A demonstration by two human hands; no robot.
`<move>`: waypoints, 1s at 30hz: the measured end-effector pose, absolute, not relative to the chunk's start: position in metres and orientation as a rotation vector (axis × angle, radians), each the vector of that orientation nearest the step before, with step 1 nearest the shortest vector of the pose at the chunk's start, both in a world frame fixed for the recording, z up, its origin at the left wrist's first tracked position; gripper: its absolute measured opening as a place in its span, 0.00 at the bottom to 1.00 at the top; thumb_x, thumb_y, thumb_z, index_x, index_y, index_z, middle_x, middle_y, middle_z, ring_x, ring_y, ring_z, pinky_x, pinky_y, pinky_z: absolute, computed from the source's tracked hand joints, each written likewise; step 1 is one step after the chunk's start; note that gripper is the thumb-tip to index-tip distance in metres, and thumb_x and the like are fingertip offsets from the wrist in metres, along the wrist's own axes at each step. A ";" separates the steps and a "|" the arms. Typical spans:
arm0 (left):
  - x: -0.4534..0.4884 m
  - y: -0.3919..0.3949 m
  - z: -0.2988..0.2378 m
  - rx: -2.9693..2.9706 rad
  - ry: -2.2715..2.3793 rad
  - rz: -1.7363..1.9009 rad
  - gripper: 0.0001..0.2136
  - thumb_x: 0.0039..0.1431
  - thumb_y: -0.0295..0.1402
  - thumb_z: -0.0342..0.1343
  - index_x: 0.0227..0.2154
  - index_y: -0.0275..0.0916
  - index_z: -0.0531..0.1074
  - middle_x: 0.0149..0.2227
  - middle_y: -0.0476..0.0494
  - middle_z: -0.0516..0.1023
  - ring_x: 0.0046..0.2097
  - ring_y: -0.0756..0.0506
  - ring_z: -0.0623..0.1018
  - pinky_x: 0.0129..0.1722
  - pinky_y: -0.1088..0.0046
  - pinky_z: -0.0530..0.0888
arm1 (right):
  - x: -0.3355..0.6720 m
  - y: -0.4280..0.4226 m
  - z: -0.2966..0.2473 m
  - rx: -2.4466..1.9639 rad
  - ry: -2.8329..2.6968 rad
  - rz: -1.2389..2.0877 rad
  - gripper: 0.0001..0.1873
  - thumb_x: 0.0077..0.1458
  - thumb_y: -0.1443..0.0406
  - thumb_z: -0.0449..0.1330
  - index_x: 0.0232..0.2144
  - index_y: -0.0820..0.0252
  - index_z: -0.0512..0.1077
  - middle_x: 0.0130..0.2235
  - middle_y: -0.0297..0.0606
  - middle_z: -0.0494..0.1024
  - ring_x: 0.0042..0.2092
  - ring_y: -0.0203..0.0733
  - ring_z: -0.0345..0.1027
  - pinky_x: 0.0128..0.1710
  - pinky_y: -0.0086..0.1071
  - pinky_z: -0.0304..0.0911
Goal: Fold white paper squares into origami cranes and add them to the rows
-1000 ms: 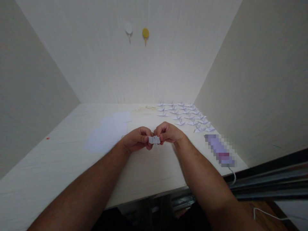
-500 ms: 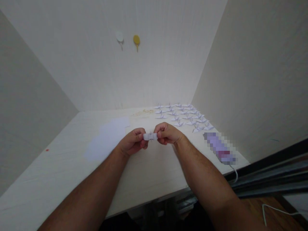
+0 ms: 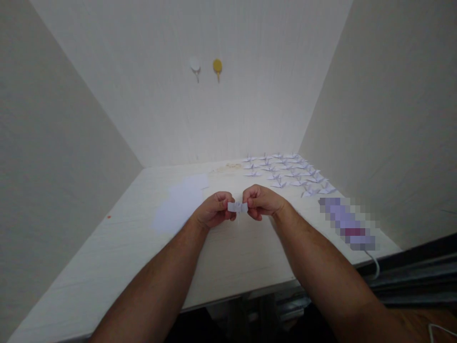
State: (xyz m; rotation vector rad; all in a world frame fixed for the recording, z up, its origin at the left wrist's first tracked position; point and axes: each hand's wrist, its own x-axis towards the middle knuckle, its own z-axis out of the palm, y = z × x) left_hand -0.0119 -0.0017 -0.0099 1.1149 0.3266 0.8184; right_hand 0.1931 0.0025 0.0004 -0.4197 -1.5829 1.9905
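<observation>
A small folded piece of pale paper (image 3: 237, 206) hangs between my two hands just above the white table (image 3: 228, 257). My left hand (image 3: 214, 211) pinches its left end with curled fingers. Its right end is pinched by my right hand (image 3: 263, 202), also curled shut. Several loose sheets of pale paper (image 3: 182, 202) lie flat on the table just left of my left hand. Rows of several small folded paper cranes (image 3: 285, 174) stand at the back right of the table.
A blurred-out purple object (image 3: 348, 224) with a white cable lies near the table's right edge. White walls close in the table on three sides. Two round hooks, white (image 3: 194, 65) and yellow (image 3: 217, 66), are on the back wall. A small red spot (image 3: 108, 216) marks the table's left side.
The view has shifted, so everything sits further right in the picture. My hands stay together on the folded paper, with the paper slightly turned between the fingertips.
</observation>
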 end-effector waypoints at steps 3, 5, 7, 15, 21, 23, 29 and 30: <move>-0.012 -0.001 -0.010 1.100 0.314 0.855 0.19 0.43 0.44 0.73 0.21 0.37 0.70 0.16 0.49 0.72 0.20 0.49 0.73 0.23 0.74 0.71 | 0.192 0.002 0.002 -0.452 -1.573 1.929 0.27 0.42 0.47 0.72 0.28 0.62 0.69 0.15 0.27 0.72 0.13 0.30 0.60 0.13 0.22 0.55; -0.012 0.001 -0.011 1.085 0.312 0.896 0.19 0.44 0.44 0.72 0.21 0.37 0.70 0.16 0.49 0.71 0.20 0.49 0.73 0.23 0.74 0.71 | 0.191 0.002 0.004 -0.457 -1.553 1.901 0.27 0.41 0.47 0.72 0.29 0.62 0.69 0.14 0.27 0.71 0.13 0.30 0.59 0.12 0.22 0.55; -0.013 0.001 -0.011 1.081 0.317 0.923 0.19 0.44 0.44 0.72 0.21 0.37 0.69 0.16 0.49 0.71 0.21 0.49 0.72 0.23 0.74 0.71 | 0.190 0.002 0.004 -0.465 -1.543 1.903 0.27 0.40 0.48 0.73 0.28 0.62 0.69 0.15 0.27 0.72 0.13 0.30 0.59 0.13 0.22 0.55; -0.012 -0.002 -0.008 1.061 0.371 0.943 0.22 0.41 0.46 0.73 0.19 0.37 0.68 0.20 0.49 0.71 0.24 0.50 0.70 0.23 0.74 0.71 | 0.190 0.004 0.003 -0.491 -1.520 1.843 0.29 0.37 0.45 0.73 0.21 0.61 0.65 0.15 0.27 0.71 0.14 0.29 0.60 0.15 0.22 0.56; -0.012 -0.001 -0.002 0.955 0.423 1.006 0.21 0.40 0.43 0.74 0.19 0.36 0.68 0.18 0.51 0.67 0.24 0.52 0.68 0.23 0.77 0.70 | 0.192 0.008 0.000 -0.550 -1.401 1.787 0.28 0.37 0.46 0.74 0.23 0.61 0.67 0.15 0.26 0.71 0.15 0.29 0.60 0.15 0.23 0.56; -0.012 -0.001 -0.001 0.930 0.434 1.026 0.21 0.38 0.42 0.75 0.18 0.37 0.67 0.18 0.52 0.66 0.24 0.53 0.68 0.23 0.78 0.69 | 0.193 0.010 -0.002 -0.584 -1.378 1.783 0.28 0.36 0.47 0.74 0.23 0.61 0.67 0.16 0.27 0.72 0.15 0.29 0.60 0.15 0.23 0.56; -0.010 0.002 -0.001 0.886 0.472 1.061 0.21 0.40 0.40 0.73 0.19 0.37 0.65 0.19 0.53 0.67 0.25 0.53 0.70 0.25 0.77 0.72 | 0.191 0.015 -0.003 -0.648 -1.385 1.743 0.26 0.40 0.47 0.71 0.26 0.61 0.68 0.19 0.29 0.73 0.17 0.30 0.62 0.17 0.24 0.56; -0.009 0.004 -0.002 0.849 0.500 1.098 0.19 0.43 0.39 0.73 0.20 0.37 0.66 0.20 0.53 0.68 0.25 0.53 0.71 0.26 0.77 0.73 | 0.190 0.016 -0.002 -0.686 -1.351 1.675 0.25 0.41 0.48 0.71 0.28 0.61 0.69 0.19 0.29 0.73 0.18 0.30 0.62 0.17 0.25 0.55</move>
